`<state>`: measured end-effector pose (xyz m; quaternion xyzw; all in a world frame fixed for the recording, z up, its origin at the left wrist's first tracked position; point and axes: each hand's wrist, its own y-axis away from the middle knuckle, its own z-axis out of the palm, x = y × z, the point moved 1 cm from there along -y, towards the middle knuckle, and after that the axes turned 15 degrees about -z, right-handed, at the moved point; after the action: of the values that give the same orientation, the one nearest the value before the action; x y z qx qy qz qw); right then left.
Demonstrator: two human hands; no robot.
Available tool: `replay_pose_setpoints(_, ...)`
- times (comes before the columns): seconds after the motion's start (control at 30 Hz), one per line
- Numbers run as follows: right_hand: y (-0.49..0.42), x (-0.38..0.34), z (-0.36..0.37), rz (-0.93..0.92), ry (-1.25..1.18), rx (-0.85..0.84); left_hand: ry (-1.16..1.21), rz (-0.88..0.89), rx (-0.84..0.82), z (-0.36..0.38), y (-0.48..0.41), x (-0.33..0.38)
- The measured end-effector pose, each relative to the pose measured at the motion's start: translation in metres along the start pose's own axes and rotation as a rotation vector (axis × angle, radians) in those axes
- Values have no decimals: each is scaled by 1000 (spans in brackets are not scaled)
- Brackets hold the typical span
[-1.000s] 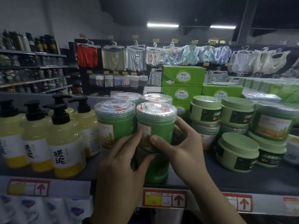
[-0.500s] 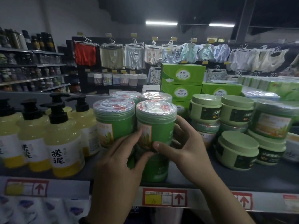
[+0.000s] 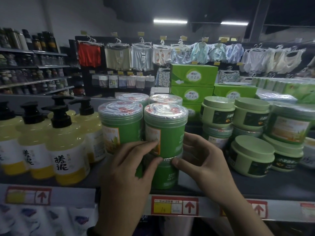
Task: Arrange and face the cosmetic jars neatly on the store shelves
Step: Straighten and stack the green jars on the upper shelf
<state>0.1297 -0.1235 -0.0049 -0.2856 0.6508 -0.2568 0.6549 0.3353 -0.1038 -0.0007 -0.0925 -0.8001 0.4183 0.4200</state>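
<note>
1. Head view, the only camera. A dark store shelf (image 3: 255,183) runs across the frame. Price tags (image 3: 174,206) with red arrows sit along its front edge.
2. Task item: the top green jar (image 3: 170,133) has a clear lid. It stands upright on a bottom green jar (image 3: 166,176) at the front of the shelf, mid-frame. The stack looks straight.
3. Left hand (image 3: 129,167): the fingers curl across the front of the top green jar and cover the lower part of its orange label (image 3: 154,138). The thumb tip lies at the seam between the two jars. The hand is clamped on the jar.
4. Right hand (image 3: 202,160): the fingers wrap round the right side of the top green jar. The thumb tip presses at the lid of the bottom green jar. This hand grips the top jar too.
5. The orange label is turned left of centre, not square to the camera.
6. A neighbouring green jar (image 3: 121,128) stands just to the left; I cannot tell whether the two touch. Two rear jars (image 3: 132,98) of the same kind stand behind.
7. Further left is a cluster of yellow pump bottles (image 3: 66,150) with black heads.
8. To the right are pale green squat jars (image 3: 252,157), some stacked two high and one alone at the front.
9. Behind the shelf are stacked green boxes (image 3: 193,76). Hanging garments (image 3: 89,54) line the far wall; their detail is blurred.
</note>
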Motion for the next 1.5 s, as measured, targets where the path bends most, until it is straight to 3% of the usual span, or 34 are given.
replay_pose_setpoints(0.43, 4, -1, 3, 8, -29, 2, -21, 38, 71, 2, 2, 2)
replay_pose_setpoints(0.7, 12, -13, -12, -24, 173, 74, 40, 210, 134, 7, 20, 23)
replay_pose_setpoints(0.97, 26, -24, -43, -9, 297, 144, 162, 203, 100, 35, 38, 54)
replay_pose_setpoints(1.17, 40, -39, -71, 7, 290, 159, 307, 128, -17, 62, 61, 85)
replay_pose_setpoints(1.5, 64, -57, -110, 65, 360, 209, 377, -167, -268, 94, 73, 105)
